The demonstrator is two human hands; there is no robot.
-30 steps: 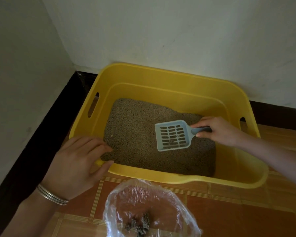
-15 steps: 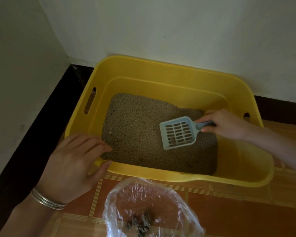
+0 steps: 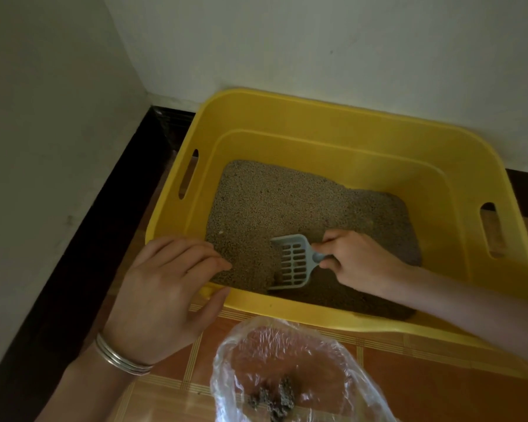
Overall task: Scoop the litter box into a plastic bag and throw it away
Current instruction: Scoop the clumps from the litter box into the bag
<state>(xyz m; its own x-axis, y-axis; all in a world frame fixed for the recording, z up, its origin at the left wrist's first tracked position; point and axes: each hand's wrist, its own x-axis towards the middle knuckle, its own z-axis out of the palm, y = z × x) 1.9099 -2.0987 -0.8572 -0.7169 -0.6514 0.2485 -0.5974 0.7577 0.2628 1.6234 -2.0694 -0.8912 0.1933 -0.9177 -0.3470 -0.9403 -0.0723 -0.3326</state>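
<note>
**Scoop Down in the Litter Now**

Closest in: crinkly see-through plastic bag (image 3: 290, 354) lying open on the orange floor tiles (image 3: 433, 382), dark lumps (image 3: 276, 402) inside. Next, left hand (image 3: 165, 296) laid over the near rim of the smooth yellow litter box (image 3: 302, 313), fingers nearly straight. Further in, right hand (image 3: 363, 263) curled tight round the handle of the grey slotted scoop (image 3: 294, 264). Held flat up above before; now nearer, tipped, digging into the grainy litter (image 3: 272, 202).
</note>
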